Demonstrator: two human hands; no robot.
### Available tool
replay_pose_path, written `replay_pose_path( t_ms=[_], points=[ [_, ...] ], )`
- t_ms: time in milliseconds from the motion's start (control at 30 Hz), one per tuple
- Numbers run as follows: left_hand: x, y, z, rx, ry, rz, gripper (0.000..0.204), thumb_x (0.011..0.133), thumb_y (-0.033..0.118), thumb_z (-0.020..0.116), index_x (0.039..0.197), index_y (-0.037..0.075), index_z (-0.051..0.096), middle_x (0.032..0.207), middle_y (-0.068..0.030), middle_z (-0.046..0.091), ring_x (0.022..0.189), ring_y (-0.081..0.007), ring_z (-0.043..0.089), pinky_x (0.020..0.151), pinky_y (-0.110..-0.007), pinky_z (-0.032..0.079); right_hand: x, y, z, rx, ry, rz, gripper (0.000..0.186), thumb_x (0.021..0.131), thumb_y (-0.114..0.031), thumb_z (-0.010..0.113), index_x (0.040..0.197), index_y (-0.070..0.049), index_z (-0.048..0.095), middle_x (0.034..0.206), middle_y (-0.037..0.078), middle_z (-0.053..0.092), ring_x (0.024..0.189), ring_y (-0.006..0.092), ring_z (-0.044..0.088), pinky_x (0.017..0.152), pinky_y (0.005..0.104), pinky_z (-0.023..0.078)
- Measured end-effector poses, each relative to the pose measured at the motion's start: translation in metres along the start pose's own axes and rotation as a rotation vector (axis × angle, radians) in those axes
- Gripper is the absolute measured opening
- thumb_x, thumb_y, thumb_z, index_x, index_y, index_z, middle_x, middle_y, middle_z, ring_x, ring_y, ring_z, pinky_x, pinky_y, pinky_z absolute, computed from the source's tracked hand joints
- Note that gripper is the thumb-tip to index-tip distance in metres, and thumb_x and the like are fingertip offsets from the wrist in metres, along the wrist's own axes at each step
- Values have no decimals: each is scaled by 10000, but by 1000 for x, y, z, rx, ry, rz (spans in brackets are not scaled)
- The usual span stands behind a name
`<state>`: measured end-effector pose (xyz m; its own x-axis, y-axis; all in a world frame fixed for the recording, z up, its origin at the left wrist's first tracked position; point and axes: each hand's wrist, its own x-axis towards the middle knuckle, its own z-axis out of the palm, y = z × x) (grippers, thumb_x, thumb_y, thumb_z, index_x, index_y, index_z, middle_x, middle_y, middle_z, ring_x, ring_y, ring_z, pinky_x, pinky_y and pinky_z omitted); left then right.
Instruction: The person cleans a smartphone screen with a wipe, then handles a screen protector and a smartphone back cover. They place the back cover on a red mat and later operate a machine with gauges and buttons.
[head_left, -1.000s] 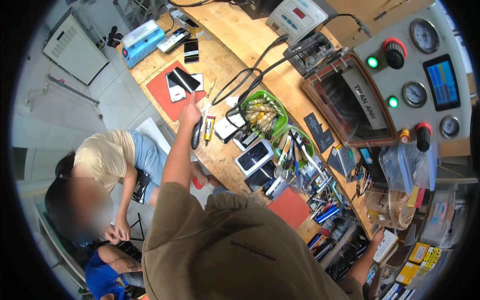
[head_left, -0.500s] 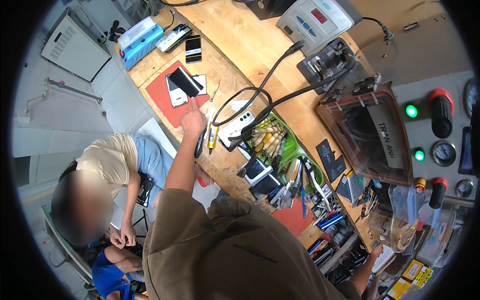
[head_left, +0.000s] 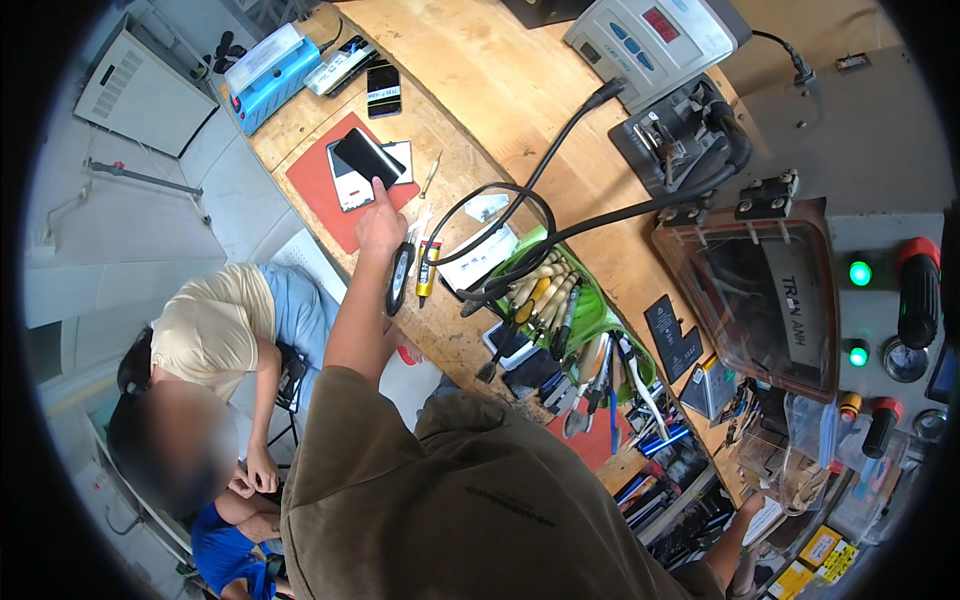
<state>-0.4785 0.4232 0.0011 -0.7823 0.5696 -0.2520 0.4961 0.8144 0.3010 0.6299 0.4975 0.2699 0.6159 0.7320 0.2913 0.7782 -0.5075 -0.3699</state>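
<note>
My left hand point(head_left: 382, 224) reaches over the bench, its index finger stretched out to the lower end of a black phone screen point(head_left: 369, 157). The other fingers look loosely bent. That screen lies slanted across white phone parts point(head_left: 350, 191) on a red mat point(head_left: 318, 181). Close to the wrist are a black-and-grey pen-shaped tool point(head_left: 400, 277) and a yellow tube point(head_left: 428, 268). My right hand point(head_left: 752, 504) shows only partly at the lower right, near a clear plastic container point(head_left: 800, 487) and a white sheet point(head_left: 768, 520); its fingers are too small to read.
A green basket point(head_left: 598, 312) of brushes and hand tools stands mid-bench, with a black cable point(head_left: 640, 208) looping over it. A grey machine with a framed lid point(head_left: 745, 300) fills the right. A blue device point(head_left: 272, 88) sits far left. Another person point(head_left: 215, 320) sits at the left.
The view has shifted slightly, so the machine sits farther right and lower. My left index finger stays at the black screen's lower end. The right hand has hardly moved.
</note>
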Motion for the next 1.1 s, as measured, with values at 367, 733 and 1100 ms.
replay_pose_path(
  t_ms=[367,733,1100],
  points=[
    [-31,-5,20,47,127,184,628,905,138,624,1501,-14,493,1042,-226,707,928,-375,710,855,-487,557,0,16,-7,29,-5,-28,758,1016,-590,473,1199,107,707,1154,252,723,1048,391,653,934,493,492],
    [-41,-3,26,-78,205,234,502,922,118,604,1401,-26,559,1073,-229,682,1024,-386,670,925,-496,532,-4,-2,-11,-177,-85,72,761,1021,-590,465,1242,106,681,1191,263,712,1079,398,641,971,481,480],
    [-43,3,19,-12,172,242,505,927,148,607,1399,-28,573,1069,-204,692,1000,-353,690,894,-463,556,-15,-25,-25,-305,-145,103,767,1027,-591,457,1285,104,655,1227,275,701,1110,405,628,1008,470,469]
  ],
)
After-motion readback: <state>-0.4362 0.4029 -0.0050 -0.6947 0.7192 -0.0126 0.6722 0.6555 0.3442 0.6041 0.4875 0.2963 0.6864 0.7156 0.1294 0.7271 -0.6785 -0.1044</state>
